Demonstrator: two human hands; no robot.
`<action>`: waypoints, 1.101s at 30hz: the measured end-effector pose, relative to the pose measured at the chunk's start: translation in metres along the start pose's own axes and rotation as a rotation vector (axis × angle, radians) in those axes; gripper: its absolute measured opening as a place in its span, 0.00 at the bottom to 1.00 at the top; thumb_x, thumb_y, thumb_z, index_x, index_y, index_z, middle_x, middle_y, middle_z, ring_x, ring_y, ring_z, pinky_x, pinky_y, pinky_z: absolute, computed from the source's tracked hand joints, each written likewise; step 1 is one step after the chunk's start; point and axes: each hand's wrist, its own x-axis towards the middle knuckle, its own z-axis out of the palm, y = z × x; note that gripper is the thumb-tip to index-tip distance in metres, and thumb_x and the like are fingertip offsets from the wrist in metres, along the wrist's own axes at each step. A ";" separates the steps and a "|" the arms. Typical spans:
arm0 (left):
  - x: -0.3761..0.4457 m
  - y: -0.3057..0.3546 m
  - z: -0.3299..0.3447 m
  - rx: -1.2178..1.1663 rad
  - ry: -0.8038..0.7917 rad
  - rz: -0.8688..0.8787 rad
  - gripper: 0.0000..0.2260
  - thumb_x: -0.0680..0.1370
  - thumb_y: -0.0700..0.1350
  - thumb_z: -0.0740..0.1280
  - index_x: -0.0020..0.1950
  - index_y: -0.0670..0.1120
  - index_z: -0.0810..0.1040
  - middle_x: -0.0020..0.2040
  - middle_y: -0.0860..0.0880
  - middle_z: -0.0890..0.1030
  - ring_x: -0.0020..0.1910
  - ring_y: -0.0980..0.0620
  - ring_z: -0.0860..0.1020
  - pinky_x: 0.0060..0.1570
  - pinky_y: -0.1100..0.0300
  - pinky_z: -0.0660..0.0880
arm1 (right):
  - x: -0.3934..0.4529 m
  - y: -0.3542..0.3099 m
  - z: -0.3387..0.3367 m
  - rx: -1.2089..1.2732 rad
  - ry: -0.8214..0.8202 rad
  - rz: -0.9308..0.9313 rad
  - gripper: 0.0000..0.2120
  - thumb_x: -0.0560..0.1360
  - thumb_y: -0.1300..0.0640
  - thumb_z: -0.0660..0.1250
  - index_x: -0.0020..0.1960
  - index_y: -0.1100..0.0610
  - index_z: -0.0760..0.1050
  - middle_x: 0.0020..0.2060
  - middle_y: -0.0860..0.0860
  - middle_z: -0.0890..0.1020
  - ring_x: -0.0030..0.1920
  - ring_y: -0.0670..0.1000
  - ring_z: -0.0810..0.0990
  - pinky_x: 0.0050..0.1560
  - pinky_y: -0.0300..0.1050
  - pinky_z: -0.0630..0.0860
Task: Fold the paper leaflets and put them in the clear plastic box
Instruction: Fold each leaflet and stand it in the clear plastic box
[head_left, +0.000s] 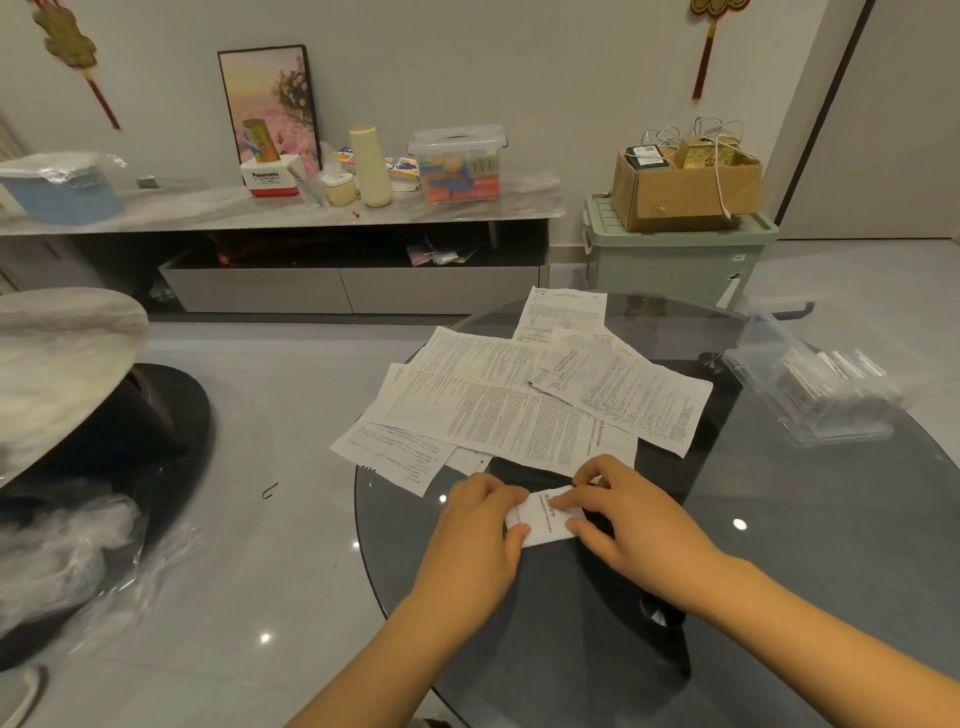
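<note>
Head view: both hands work one small folded leaflet (545, 517) lying on the dark glass worktop (779, 545), near its front-left part. Left hand (475, 540) comes in from the left, thumb over the leaflet's left edge, fingers curled at its upper-left corner; its grip is clamped on the paper. Right hand (631, 519) covers the right side, forefinger laid flat along the printed line, thumb on the lower right corner, other fingers bent at the top edge; pinching and pressing the same leaflet. Just beyond the hands, a loose spread of unfolded leaflets (498, 410) overlaps across the worktop, some hanging over its left rim. Clear plastic box (810, 384) sits at the right edge of the worktop, well apart from the hands, open-topped, with pale folded papers standing inside. Behind: a low cabinet (311, 244) against the wall carrying a lidded storage tub (460, 163); a cardboard carton (685, 187) on a green bin (675, 260).
</note>
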 end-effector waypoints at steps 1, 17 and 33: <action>0.001 0.000 0.000 0.050 0.001 0.002 0.16 0.79 0.47 0.63 0.67 0.50 0.72 0.60 0.55 0.69 0.59 0.60 0.64 0.57 0.72 0.58 | 0.000 -0.001 0.001 -0.015 0.003 0.003 0.16 0.78 0.47 0.60 0.66 0.44 0.72 0.59 0.43 0.69 0.54 0.43 0.71 0.53 0.33 0.68; 0.026 0.018 -0.023 -0.210 -0.207 -0.348 0.10 0.70 0.42 0.74 0.44 0.52 0.74 0.40 0.58 0.75 0.36 0.63 0.73 0.30 0.74 0.67 | -0.004 -0.005 -0.011 0.073 0.006 0.186 0.21 0.75 0.44 0.65 0.66 0.47 0.69 0.56 0.43 0.75 0.54 0.41 0.72 0.55 0.37 0.72; 0.063 0.095 -0.009 -0.879 0.088 -0.329 0.07 0.74 0.37 0.70 0.48 0.49 0.79 0.47 0.49 0.83 0.45 0.52 0.82 0.36 0.69 0.75 | -0.011 0.011 -0.074 0.992 0.188 0.508 0.04 0.73 0.57 0.70 0.46 0.57 0.81 0.42 0.48 0.85 0.39 0.48 0.84 0.37 0.37 0.78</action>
